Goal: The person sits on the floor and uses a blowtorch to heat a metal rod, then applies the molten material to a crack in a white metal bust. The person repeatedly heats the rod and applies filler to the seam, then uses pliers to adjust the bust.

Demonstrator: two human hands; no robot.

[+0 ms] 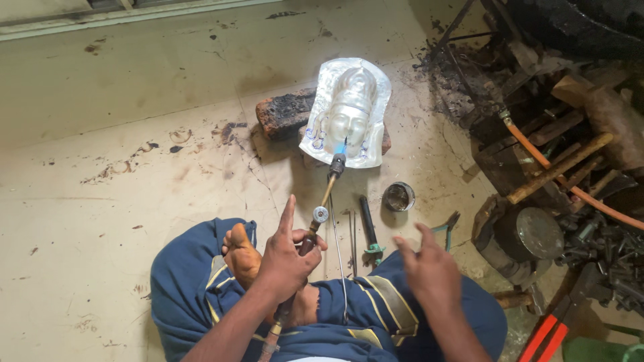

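My left hand (285, 258) grips a gas torch (320, 201) by its handle, index finger raised. The torch's nozzle points away from me and a small blue flame touches the lower face of a silver embossed metal sheet shaped as a crowned face (349, 110). That sheet leans on a charred brick (285, 110) on the floor. My right hand (429, 268) hovers empty above my right knee, fingers spread and blurred. I sit cross-legged in a blue striped cloth, one bare foot (240, 255) beside my left hand.
On the floor before me lie a thin wire rod (337, 241), a dark tool with a green clamp (369, 228), a small round metal tin (398, 196) and pliers (446, 224). At the right stand a heap of wooden-handled hammers, scrap iron, an orange hose (563, 181) and red-handled cutters (547, 335).
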